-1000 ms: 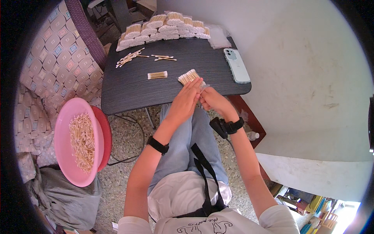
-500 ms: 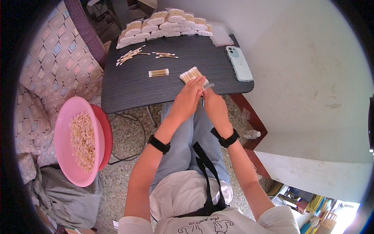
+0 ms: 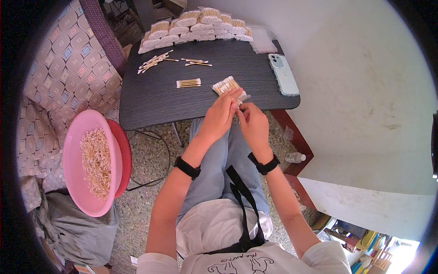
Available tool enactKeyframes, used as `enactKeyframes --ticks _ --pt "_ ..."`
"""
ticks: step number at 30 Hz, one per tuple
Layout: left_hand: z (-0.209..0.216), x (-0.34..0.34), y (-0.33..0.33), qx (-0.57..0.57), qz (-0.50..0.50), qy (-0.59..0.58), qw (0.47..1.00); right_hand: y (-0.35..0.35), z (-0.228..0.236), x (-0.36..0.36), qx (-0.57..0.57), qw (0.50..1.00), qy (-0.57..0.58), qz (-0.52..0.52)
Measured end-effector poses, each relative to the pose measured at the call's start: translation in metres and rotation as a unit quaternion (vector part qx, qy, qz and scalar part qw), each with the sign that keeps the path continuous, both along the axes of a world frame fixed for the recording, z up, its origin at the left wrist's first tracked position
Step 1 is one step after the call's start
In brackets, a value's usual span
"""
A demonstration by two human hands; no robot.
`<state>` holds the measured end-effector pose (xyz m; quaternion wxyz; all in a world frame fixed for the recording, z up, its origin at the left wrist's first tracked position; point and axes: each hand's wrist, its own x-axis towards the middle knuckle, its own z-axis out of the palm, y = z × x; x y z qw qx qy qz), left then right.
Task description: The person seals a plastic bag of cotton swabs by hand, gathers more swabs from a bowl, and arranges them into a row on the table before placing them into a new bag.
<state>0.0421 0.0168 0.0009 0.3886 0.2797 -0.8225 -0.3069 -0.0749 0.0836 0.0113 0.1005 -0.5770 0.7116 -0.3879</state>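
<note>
At the front edge of the dark table [image 3: 150,107], a bundle of cotton swabs [image 3: 225,84] lies partly inside a clear plastic bag [image 3: 245,98]. My left hand [image 3: 220,114] is closed over the near side of the bundle, its fingers covering part of it. Close beside it, my right hand [image 3: 253,126] pinches at the bag's near end with bent fingers; the exact grip is partly hidden. A short neat row of swabs [image 3: 188,83] rests to the left of the bundle. Farther back lie a loose heap of swabs [image 3: 155,61] and several scattered swabs [image 3: 197,62].
Packed swab bags [image 3: 196,29] are stacked along the table's back, beside flat clear bags [image 3: 263,40]. A phone [image 3: 284,75] lies near the right edge by the wall. A pink basin [image 3: 73,171] of loose swabs stands at left; a bottle [image 3: 295,157] is on the floor.
My right hand has shifted slightly, its thumb and fingers now bent at the bag's end. My left hand stays on the bundle. The whole view has moved a little.
</note>
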Motion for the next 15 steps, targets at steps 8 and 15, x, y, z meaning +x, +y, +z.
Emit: enactKeyframes --ticks 8,15 --pt "-0.002 -0.001 0.0 -0.031 0.016 -0.016 0.999 -0.011 -0.001 0.0 -0.003 0.998 -0.061 -0.027" --pt "-0.002 -0.005 0.001 -0.025 0.006 0.006 1.0 -0.02 -0.008 -0.002 -0.043 0.999 -0.01 -0.018"
